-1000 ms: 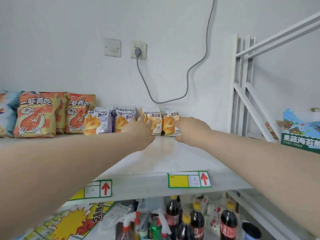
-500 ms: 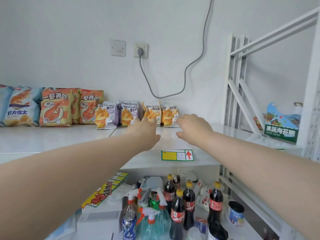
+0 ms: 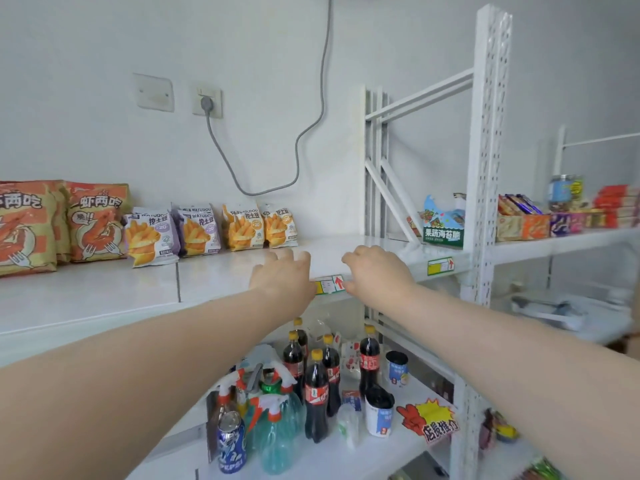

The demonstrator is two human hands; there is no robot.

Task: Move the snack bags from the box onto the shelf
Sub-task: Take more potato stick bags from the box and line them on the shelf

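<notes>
The left hand and right hand hovered empty over the shelf edge, fingers loosely relaxed, while the snack bags stood upright by the wall, box out of sight; a careless brush could probably topple that light row.

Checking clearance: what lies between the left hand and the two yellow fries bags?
Head view: only bare white shelf between the left hand and the yellow fries bags; nothing else.
</notes>
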